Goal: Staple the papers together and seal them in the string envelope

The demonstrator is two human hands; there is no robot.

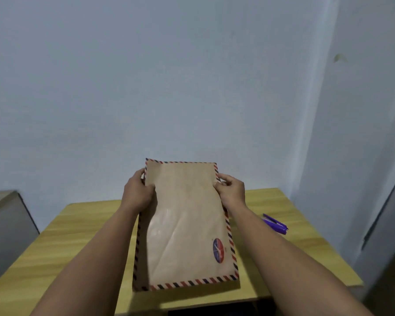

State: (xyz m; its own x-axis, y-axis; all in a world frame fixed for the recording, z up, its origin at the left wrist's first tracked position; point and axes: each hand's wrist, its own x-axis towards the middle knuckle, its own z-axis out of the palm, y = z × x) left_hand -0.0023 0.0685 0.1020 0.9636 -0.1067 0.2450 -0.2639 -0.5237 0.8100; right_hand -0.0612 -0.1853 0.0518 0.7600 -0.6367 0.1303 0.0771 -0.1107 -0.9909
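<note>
Envelope [187, 224]: brown, red-and-blue striped border, round red-blue emblem near lower right corner. Held tilted above the worktop [78, 236], far end raised, near end low over the wood. Left hand [138, 190] grips the left edge near the top, fingers curled round it. Right hand [230, 190] pinches the right edge near the top. Purple stapler [275, 224] lies on the worktop, right of the envelope, apart from it. Papers not visible.

readable text: we find none
envelope [187, 224]: red-and-blue oval emblem [218, 250] near its lower right corner, lettering too blurred for us to read
</note>
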